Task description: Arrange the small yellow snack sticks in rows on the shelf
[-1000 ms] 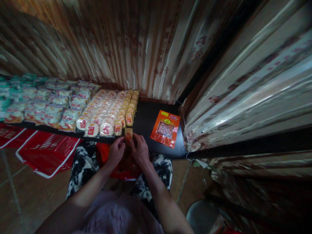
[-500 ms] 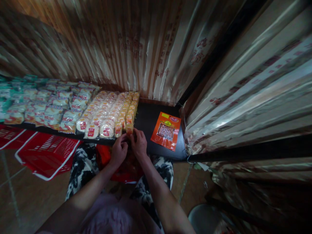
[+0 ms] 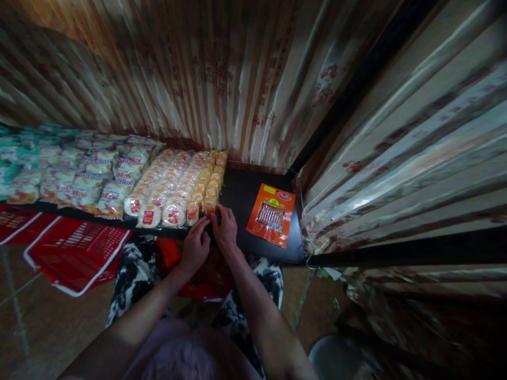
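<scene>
Rows of small yellow wrapped snacks (image 3: 210, 205) stand at the right end of the packed goods on the black shelf (image 3: 253, 182). At their front edge, my left hand (image 3: 195, 247) has its fingertips against the lowest yellow packs, thumb apart from the fingers. My right hand (image 3: 225, 227) touches the front right pack from its right side, fingers bent. Neither hand has anything lifted. Round white wrapped cakes (image 3: 173, 212) lie left of the yellow packs. An orange packet (image 3: 271, 215) with a clear window rests flat to the right of my right hand.
Blue-and-white snack bags (image 3: 114, 198) and green packs (image 3: 8, 169) fill the shelf's left part. Red baskets (image 3: 79, 248) with white handles sit below it. Something red lies between my knees. Printed sheeting hangs behind and at the right, and a round metal container (image 3: 336, 356) stands at lower right.
My left hand's thumb has spread away from its fingers, and its fingertips sit slightly further forward on the packs. My right hand has shifted up slightly. The front yellow pack shows more fully.
</scene>
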Action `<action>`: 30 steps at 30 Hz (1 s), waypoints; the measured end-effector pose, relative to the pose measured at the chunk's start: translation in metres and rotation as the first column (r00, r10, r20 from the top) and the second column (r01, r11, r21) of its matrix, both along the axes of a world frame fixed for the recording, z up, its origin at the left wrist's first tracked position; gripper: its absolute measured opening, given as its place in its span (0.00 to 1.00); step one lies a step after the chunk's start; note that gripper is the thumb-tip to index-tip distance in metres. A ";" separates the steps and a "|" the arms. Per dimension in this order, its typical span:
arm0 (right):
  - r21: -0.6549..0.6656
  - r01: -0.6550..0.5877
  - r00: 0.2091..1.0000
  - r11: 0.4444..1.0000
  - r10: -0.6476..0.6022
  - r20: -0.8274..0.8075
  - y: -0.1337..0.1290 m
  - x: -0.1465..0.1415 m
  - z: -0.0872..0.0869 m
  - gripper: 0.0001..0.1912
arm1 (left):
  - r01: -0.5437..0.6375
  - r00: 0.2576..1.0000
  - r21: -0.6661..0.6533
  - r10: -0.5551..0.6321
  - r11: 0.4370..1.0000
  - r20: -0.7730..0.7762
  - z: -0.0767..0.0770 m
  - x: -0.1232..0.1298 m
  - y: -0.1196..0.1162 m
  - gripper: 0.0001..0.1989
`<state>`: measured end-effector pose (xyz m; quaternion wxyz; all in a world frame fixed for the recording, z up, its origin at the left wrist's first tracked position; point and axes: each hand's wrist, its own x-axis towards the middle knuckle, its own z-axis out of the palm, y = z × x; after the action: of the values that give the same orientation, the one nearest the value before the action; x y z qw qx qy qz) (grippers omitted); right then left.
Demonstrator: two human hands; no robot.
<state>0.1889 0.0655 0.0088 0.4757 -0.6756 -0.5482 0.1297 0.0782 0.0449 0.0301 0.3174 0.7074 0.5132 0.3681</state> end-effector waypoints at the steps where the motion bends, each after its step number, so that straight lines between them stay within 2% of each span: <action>1: -0.004 0.001 1.000 1.000 -0.001 -0.003 0.001 0.000 0.000 0.16 | 0.012 1.000 0.013 -0.012 1.000 -0.011 0.000 0.000 -0.001 0.21; 15: -0.033 -0.008 1.000 0.999 0.008 0.001 0.007 0.001 -0.001 0.17 | 0.072 0.987 0.088 -0.058 0.994 -0.148 -0.013 0.002 0.002 0.23; 18: -0.028 0.000 1.000 1.000 0.001 0.013 0.008 0.001 -0.001 0.17 | 0.072 0.981 0.153 -0.042 0.986 -0.191 -0.016 0.002 0.002 0.22; 21: -0.021 0.005 1.000 1.000 -0.005 0.026 0.009 0.000 -0.002 0.16 | 0.089 0.968 0.272 -0.019 0.958 -0.251 -0.021 -0.001 0.003 0.21; 26: -0.009 0.033 0.999 0.999 -0.033 0.043 0.009 -0.001 -0.004 0.15 | 0.140 0.929 0.471 0.049 0.871 -0.366 -0.027 -0.008 0.010 0.22; 30: 0.007 0.050 0.997 0.999 -0.050 0.053 0.010 -0.001 -0.002 0.14 | 0.172 0.900 0.543 0.093 0.822 -0.426 -0.026 -0.009 0.019 0.24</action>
<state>0.1875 0.0750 0.0066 0.4660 -0.6909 -0.5439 0.0984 0.0692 0.0635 0.0045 -0.0224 0.8438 0.4227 0.3299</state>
